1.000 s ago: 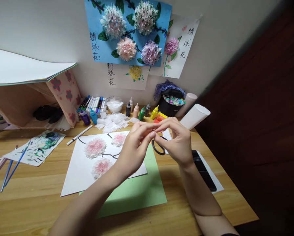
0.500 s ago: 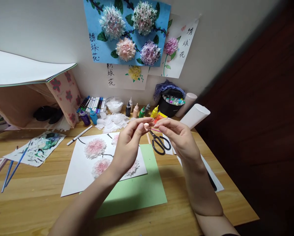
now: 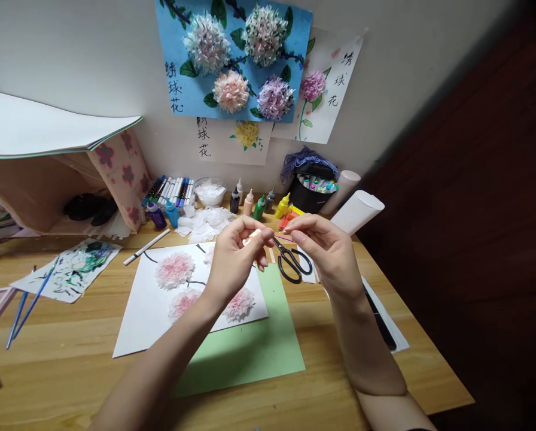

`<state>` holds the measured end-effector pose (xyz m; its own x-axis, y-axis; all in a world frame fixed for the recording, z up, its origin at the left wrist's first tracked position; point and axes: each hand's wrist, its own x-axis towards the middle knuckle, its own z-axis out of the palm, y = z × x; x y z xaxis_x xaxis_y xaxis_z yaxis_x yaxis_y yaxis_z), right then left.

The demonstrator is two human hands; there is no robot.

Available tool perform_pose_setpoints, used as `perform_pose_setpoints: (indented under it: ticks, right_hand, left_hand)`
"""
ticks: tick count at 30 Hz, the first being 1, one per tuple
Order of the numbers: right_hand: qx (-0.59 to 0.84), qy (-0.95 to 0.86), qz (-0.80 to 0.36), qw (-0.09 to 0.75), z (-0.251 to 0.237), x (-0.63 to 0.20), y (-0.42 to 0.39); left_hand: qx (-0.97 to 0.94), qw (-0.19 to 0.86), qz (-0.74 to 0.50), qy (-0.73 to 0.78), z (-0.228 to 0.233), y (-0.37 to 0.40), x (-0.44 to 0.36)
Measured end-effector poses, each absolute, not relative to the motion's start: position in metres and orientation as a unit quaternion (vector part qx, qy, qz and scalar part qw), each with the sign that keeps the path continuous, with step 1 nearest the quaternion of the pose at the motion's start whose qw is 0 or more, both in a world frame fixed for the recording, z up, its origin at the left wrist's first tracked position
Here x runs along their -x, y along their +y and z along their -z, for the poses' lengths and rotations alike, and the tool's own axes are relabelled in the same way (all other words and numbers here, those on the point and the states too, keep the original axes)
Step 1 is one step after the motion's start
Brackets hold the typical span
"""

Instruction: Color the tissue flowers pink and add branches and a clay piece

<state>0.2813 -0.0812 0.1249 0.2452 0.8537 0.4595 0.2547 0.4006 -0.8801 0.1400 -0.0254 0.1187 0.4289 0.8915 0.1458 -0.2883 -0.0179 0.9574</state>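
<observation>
My left hand is closed around a small pale peach piece, mostly covered by the fingers, so its kind is hard to make out. Facing it across a small gap, my right hand has curved fingers, the thumb apart from the index, and nothing visible between them. Black-handled scissors lie on the table between the hands. Below my left hand is a white sheet bearing fluffy pink paper flowers and dark painted stems. It overlaps a green sheet.
Torn white paper pieces, a glass bowl, paint bottles and markers line the back. A paper roll stands at right. Paintbrushes and a paint-smeared sheet lie left. Flower pictures hang on the wall.
My left hand has turned and its fingers have curled in around the peach piece, which showed at the fingertips before. My right hand stays nearly in place.
</observation>
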Motion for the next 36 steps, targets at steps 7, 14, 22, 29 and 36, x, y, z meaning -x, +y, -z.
perform_pose_setpoints:
  ticks: [7, 14, 22, 29, 36]
  right_hand:
    - [0.568, -0.558, -0.190, 0.575, -0.116, -0.308, -0.063]
    - [0.718, -0.570, -0.258, 0.305, -0.036, -0.346, -0.010]
    - [0.723, -0.569, -0.226, 0.318, 0.006, -0.307, 0.003]
    - [0.746, -0.538, -0.177, 0.350, 0.025, -0.295, 0.007]
    - [0.739, -0.540, -0.167, 0.367, 0.034, -0.290, 0.009]
  left_hand:
    - [-0.475, 0.721, -0.428, 0.268, -0.109, -0.006, -0.138]
    - [-0.517, 0.616, -0.462, 0.375, -0.091, 0.031, -0.129]
    - [-0.692, 0.420, -0.410, 0.420, -0.071, 0.046, -0.121]
    - [-0.774, 0.301, -0.311, 0.462, -0.056, 0.046, -0.123]
    - [-0.781, 0.300, -0.284, 0.469, -0.060, 0.049, -0.120]
